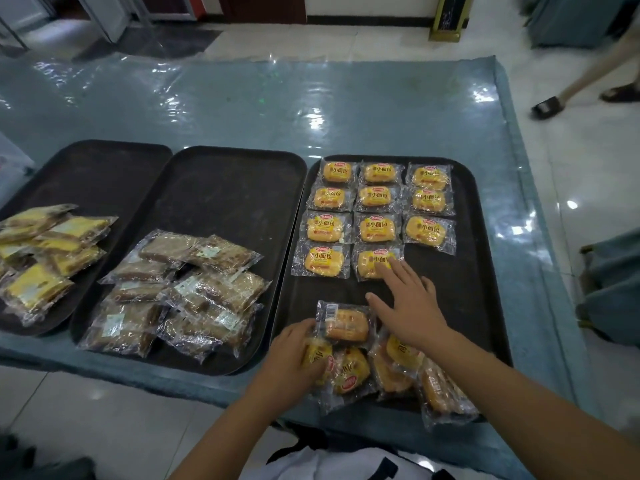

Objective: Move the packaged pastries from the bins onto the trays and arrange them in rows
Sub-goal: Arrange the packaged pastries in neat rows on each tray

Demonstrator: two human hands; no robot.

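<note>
Right hand (407,303) spread flat on yellow bun packet (375,263), left hand (294,358) gripping loose packet (317,358)

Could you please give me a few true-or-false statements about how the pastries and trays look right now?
1. The right tray holds eleven yellow bread packs laid in neat rows. True.
2. The middle tray has its brown pastries arranged in rows. False: they lie in a loose pile at its near end.
3. The right hand rests its fingertips on the last pack of the fourth row. True.
4. The fourth row is complete. False: its right-hand slot is bare tray.
5. The left hand is on the left tray. False: it grasps a pack in the loose heap on the right tray.
</note>
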